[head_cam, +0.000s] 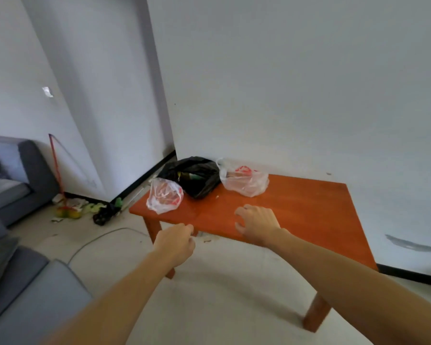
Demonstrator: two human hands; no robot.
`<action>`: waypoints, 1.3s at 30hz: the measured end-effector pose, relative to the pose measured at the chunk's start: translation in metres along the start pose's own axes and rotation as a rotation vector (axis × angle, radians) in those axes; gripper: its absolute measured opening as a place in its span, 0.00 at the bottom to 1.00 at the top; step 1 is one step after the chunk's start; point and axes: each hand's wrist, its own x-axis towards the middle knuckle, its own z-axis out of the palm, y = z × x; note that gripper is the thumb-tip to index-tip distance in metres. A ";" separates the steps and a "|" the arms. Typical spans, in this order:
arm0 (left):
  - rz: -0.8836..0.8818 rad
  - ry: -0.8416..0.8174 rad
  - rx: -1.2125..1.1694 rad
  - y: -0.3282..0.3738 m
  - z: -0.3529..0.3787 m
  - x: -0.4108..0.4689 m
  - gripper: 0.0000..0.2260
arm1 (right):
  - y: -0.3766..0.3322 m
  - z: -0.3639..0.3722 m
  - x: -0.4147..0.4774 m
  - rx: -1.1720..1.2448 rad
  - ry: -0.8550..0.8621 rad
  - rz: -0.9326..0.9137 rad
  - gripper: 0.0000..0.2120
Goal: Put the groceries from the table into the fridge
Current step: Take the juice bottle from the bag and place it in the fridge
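Far left: grey fabric sofa (28, 180), soft and boxy, with a second grey cushioned seat (40, 292) at lower left. Thin red broom (57, 170) leans on the white wall, bristles down among green and yellow scraps (85, 209) on the pale floor. One grey cable (97, 241) curves across the floor. Left hand (176, 242) at lower centre, bare forearm stretched out, fingers loosely curled, holding nothing, over the floor just short of the table's near edge. Table (309, 207) is low, rectangular, glossy orange-brown wood, with three legs visible, and stands against the wall. Three bags sit on its far left part. One crinkly clear plastic bag (163, 195) with red print is at the left corner. One glossy black bag (197, 175) is behind it, its mouth open, green and yellow items inside too dim to name. One more clear bag (244, 181) with red print is right of the black one and touches it. The contents of the clear bags are blurred. Right hand (256, 224) at centre, over the bare tabletop near the front edge, fingers spread and bent claw-like, holding nothing, apart from the bags. Whether it touches the wood I cannot tell. Grey smear (413, 245) on the wall at far right.
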 end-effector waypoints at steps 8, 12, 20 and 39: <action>0.030 0.014 -0.024 -0.126 0.022 0.126 0.07 | -0.040 0.053 0.162 -0.021 -0.045 0.001 0.16; 0.102 0.036 -0.038 -0.181 0.012 0.193 0.13 | -0.052 0.060 0.238 -0.020 -0.038 0.043 0.17; 0.171 -0.034 0.043 -0.237 0.047 0.320 0.13 | -0.044 0.097 0.352 -0.043 -0.059 0.070 0.17; 0.308 -0.314 0.315 -0.330 0.164 0.584 0.14 | -0.003 0.267 0.623 0.052 -0.385 -0.047 0.17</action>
